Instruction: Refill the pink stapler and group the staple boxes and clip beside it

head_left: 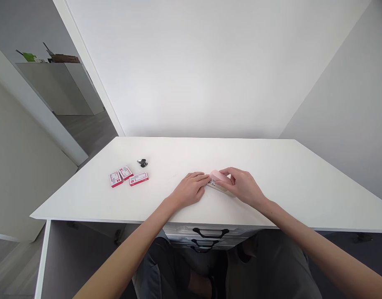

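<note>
A pale pink object with a smooth, rounded end [216, 174] is just in front of the person, over the near-middle part of the white, flat tabletop [256, 158]. The right hand [240, 182] pinches it between thumb and fingers, its rounded end pointing left towards the other hand. Right under it, a cluster of tiny dark-and-silvery pieces [212, 182] shows in a narrow, shallow, cream-coloured container [218, 188], which lies slantwise on the tabletop; they are too small to make out singly. The left hand [191, 189] rests palm down, fingers stretched out close together, its fingertips at the container's left end; whether they grip it, I cannot tell.

Well to the left of the hands lie three small white cardboard boxes with red edges and printing: a left one [115, 179], a middle one [126, 172] set close beside it, and a longer-looking right one [139, 178] near the middle one. Just beyond them lies a small black-and-silver metal tool [142, 163].

Below the tabletop's front edge are white drawers with curved black handles [211, 233], and the person's legs in dark trousers [156, 265]. A plain white wall [203, 74] rises behind the tabletop. Through the opening at left stands a pale grey cabinet [54, 89], a green item [29, 57] and a brown item [65, 58] on top.
</note>
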The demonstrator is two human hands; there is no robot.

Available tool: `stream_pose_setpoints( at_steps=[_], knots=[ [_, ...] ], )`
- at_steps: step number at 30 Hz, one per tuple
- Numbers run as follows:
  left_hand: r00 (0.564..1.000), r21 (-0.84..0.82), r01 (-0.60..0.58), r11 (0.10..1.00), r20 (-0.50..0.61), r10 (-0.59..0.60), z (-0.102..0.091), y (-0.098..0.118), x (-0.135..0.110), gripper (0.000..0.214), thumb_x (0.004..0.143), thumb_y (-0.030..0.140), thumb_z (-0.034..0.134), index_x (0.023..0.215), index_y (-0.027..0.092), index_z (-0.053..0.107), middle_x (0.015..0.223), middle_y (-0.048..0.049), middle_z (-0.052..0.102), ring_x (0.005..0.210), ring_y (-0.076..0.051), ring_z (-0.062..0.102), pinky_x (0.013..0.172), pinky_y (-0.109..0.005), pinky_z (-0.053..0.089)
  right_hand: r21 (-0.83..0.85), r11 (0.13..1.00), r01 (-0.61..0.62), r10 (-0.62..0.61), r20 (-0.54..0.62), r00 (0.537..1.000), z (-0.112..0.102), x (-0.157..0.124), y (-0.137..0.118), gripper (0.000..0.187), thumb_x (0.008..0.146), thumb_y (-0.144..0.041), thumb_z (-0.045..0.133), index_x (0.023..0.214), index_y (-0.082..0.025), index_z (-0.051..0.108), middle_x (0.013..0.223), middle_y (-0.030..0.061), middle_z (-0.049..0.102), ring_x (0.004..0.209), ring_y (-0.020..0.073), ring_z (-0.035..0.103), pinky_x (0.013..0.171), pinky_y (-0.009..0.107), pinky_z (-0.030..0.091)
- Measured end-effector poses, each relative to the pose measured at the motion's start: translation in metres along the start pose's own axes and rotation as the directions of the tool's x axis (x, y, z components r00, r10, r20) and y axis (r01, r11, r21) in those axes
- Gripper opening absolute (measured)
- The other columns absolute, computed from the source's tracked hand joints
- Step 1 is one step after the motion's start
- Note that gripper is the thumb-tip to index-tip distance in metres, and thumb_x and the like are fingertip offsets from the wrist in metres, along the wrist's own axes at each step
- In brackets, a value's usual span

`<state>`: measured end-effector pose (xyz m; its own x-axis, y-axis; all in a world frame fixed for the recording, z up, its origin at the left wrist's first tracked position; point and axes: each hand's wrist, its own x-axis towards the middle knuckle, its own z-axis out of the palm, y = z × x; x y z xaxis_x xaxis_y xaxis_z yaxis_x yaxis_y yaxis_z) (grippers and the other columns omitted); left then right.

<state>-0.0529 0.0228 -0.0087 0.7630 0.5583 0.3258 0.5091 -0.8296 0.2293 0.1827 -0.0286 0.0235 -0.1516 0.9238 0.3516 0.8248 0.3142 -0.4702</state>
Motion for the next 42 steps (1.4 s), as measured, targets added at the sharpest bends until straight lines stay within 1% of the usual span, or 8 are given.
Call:
stream_pose_setpoints(
  at_steps=[6, 10, 15, 20, 28, 33, 38, 42],
  knots=[
    [0.999, -0.007, 0.023, 1.0, -0.044, -0.024, 0.0, 0.001, 0.002, 0.047, 0.096, 0.013, 0.041, 0.136, 0.024, 0.062, 0.136, -0.0071, 0.067, 0.132, -0.026, 0.055, 0.112, -0.048, 0.045, -0.032, 0.999, 0.044, -0.043, 0.027, 0.999, 0.008, 0.007, -0.009, 0.033, 0.1, -0.054, 0.05, 0.107, -0.026, 0.067, 0.096, 0.0054, 0.074, 0.087, 0.0255, 0.069, 0.073, 0.037, 0.053],
    [0.984, 0.011, 0.143, 0.99, -0.111, -0.141, 0.003, -0.002, 0.002, 0.045, 0.095, 0.013, 0.043, 0.136, 0.019, 0.06, 0.138, -0.0106, 0.064, 0.132, -0.027, 0.055, 0.112, -0.048, 0.046, -0.095, 0.991, 0.093, -0.093, 0.008, 0.996, 0.014, -0.004, -0.003, 0.032, 0.102, -0.045, 0.049, 0.124, -0.027, 0.061, 0.11, 0.0077, 0.073, 0.105, 0.0295, 0.065, 0.084, 0.042, 0.053],
    [0.964, 0.058, 0.219, 0.974, -0.166, -0.207, 0.006, -0.005, 0.0, 0.049, 0.092, 0.011, 0.046, 0.139, 0.018, 0.056, 0.139, -0.0115, 0.063, 0.136, -0.029, 0.051, 0.116, -0.05, 0.042, -0.182, 0.981, -0.063, 0.056, -0.045, 0.997, 0.015, -0.029, 0.022, 0.032, 0.101, -0.052, 0.047, 0.11, -0.026, 0.062, 0.101, 0.0074, 0.073, 0.093, 0.0288, 0.067, 0.074, 0.04, 0.051],
    [0.945, 0.117, 0.246, 0.962, -0.249, -0.211, -0.001, -0.009, -0.008, 0.045, 0.093, 0.011, 0.047, 0.136, 0.02, 0.057, 0.139, -0.01, 0.063, 0.143, -0.03, 0.045, 0.119, -0.052, 0.038, -0.165, 0.963, -0.212, 0.193, -0.125, 0.973, 0.005, -0.044, 0.051, 0.037, 0.1, -0.056, 0.043, 0.112, -0.024, 0.059, 0.114, 0.0088, 0.069, 0.086, 0.0255, 0.069, 0.066, 0.035, 0.049],
    [0.885, 0.296, 0.381, 0.876, -0.39, -0.253, -0.053, -0.038, -0.071, 0.037, 0.097, 0.028, 0.052, 0.133, 0.023, 0.056, 0.151, -0.0111, 0.052, 0.152, -0.036, 0.028, 0.121, -0.061, 0.027, -0.052, 0.989, -0.14, 0.142, 0.03, 0.989, -0.01, -0.056, 0.066, 0.059, 0.093, -0.062, 0.055, 0.141, -0.027, 0.046, 0.12, 0.009, 0.064, 0.091, 0.0267, 0.068, 0.073, 0.038, 0.054],
    [0.826, 0.336, 0.503, 0.796, -0.459, -0.328, -0.083, -0.055, -0.111, 0.04, 0.096, 0.038, 0.055, 0.134, 0.023, 0.055, 0.149, -0.0126, 0.054, 0.149, -0.038, 0.031, 0.119, -0.061, 0.027, 0.01, 0.986, -0.167, 0.166, 0.065, 0.984, -0.013, -0.058, 0.066, 0.072, 0.088, -0.06, 0.063, 0.148, -0.029, 0.04, 0.114, 0.0063, 0.065, 0.085, 0.0238, 0.066, 0.073, 0.037, 0.055],
    [0.796, 0.336, 0.58, 0.742, -0.427, -0.429, -0.084, -0.05, -0.13, 0.042, 0.098, 0.042, 0.048, 0.132, 0.02, 0.055, 0.132, -0.0151, 0.064, 0.135, -0.037, 0.05, 0.112, -0.055, 0.039, 0.045, 0.982, -0.183, 0.179, 0.084, 0.98, -0.014, -0.057, 0.066, 0.062, 0.088, -0.056, 0.064, 0.141, -0.029, 0.048, 0.106, 0.0044, 0.065, 0.082, 0.0229, 0.063, 0.072, 0.036, 0.054],
    [0.788, 0.279, 0.604, 0.747, -0.348, -0.508, -0.076, -0.036, -0.131, 0.045, 0.1, 0.042, 0.042, 0.137, 0.018, 0.052, 0.134, -0.0145, 0.064, 0.129, -0.034, 0.056, 0.106, -0.051, 0.048, 0.073, 0.98, -0.183, 0.174, 0.119, 0.978, -0.016, -0.055, 0.065, 0.042, 0.089, -0.054, 0.064, 0.124, -0.03, 0.059, 0.107, 0.004, 0.064, 0.082, 0.0218, 0.061, 0.072, 0.036, 0.052]
  ],
)
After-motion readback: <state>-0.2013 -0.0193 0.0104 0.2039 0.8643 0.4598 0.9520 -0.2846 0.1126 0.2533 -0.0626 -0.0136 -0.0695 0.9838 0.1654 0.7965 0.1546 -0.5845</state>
